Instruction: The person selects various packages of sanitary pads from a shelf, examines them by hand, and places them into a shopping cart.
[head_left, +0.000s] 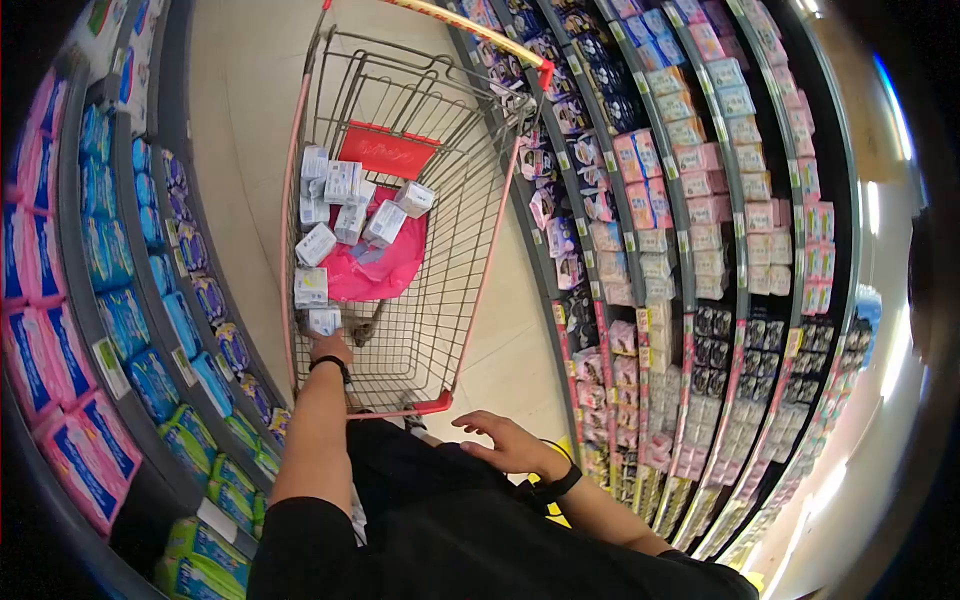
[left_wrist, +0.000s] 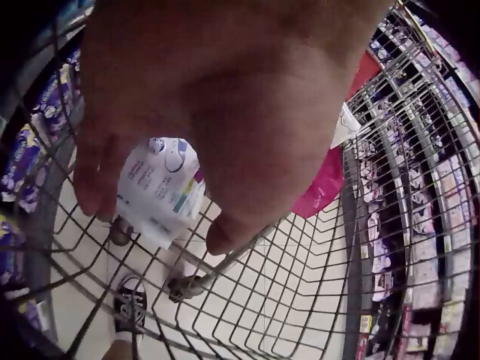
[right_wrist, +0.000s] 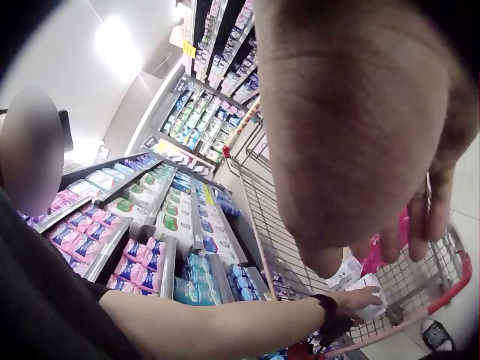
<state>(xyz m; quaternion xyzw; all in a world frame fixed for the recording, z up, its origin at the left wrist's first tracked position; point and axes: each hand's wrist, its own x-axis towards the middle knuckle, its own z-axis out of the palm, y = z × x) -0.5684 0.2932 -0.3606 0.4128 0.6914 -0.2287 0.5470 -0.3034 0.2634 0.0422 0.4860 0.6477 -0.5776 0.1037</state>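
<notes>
Your left hand (head_left: 331, 347) spreads wide over the white pack (head_left: 324, 321), thumb clear | pack sits at 7 o'clock in the cart (head_left: 433, 403) | right hand (head_left: 507, 446) relaxed, empty | lift straight up so it won't tip, imo | red sign (head_left: 388, 151) at 12 o'clock, pale lettering, no brand readable

1 white printed package (head_left: 325, 322) is inside the wire cart (head_left: 432, 403).

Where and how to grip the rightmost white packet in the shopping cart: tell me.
The white packet is probably best gripped at its right end, from above: it is blocky, its top uncovered, and a neighbouring packet crowds its lower left.
</notes>
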